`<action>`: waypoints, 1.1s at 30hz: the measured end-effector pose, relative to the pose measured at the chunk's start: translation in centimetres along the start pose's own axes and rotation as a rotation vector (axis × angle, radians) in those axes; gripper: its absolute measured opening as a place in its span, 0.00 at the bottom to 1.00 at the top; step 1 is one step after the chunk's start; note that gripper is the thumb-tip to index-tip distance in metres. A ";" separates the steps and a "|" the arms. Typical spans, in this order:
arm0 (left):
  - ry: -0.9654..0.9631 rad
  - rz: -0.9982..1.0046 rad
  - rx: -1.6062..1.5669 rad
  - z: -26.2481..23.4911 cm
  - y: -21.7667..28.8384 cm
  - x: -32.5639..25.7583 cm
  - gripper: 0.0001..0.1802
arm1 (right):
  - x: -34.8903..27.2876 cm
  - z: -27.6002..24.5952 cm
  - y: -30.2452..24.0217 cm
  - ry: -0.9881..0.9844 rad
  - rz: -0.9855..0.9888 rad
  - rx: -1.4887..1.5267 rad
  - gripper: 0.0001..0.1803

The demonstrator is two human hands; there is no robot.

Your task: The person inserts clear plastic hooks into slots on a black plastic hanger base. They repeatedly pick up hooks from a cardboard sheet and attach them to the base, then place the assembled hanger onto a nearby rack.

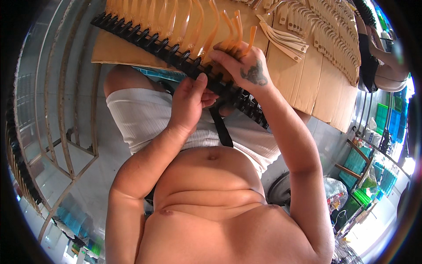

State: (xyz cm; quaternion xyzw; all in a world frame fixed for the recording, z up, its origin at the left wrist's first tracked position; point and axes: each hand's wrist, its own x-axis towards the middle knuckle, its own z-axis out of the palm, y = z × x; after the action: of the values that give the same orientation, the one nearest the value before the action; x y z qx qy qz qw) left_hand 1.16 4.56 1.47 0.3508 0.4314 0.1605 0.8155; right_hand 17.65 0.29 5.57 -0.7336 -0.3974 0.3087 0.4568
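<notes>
A long black rack (147,40) with a row of clips slants from the upper left down across my lap. Translucent orange eyeglass temples (170,20) stand side by side in its clips. My left hand (188,103) is closed around the rack near its middle, thumb on top. Beside it, my right hand (246,66) is closed on a few more orange temples (238,31), whose curved tips stick up past the fingers. Their lower ends are hidden behind the hand and rack. The rack's lower right clips (252,108) appear to hold no temples.
A cardboard-covered table (303,88) lies ahead, with a loose fan of beige temples (283,42) and dense rows of similar pieces (334,44). Metal rack bars (66,88) rise at the left. Another person (382,61) sits at the far right, near green crates (381,116).
</notes>
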 end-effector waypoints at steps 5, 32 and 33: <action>0.001 0.011 -0.016 0.3 0.3 -0.2 0.17 | -0.1 0.3 -0.1 -0.014 -0.009 -0.003 0.11; 0.010 0.007 -0.054 0.2 0.2 -0.1 0.15 | -0.1 1.2 1.3 0.065 -0.176 -0.174 0.15; 0.013 0.008 -0.056 0.2 0.3 -0.1 0.15 | 0.0 0.7 1.0 -0.007 -0.145 -0.121 0.15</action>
State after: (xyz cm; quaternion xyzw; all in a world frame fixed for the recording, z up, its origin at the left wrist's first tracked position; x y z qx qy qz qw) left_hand 1.27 4.60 1.85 0.3287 0.4305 0.1780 0.8215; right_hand 17.40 0.33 4.43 -0.7280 -0.4691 0.2529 0.4313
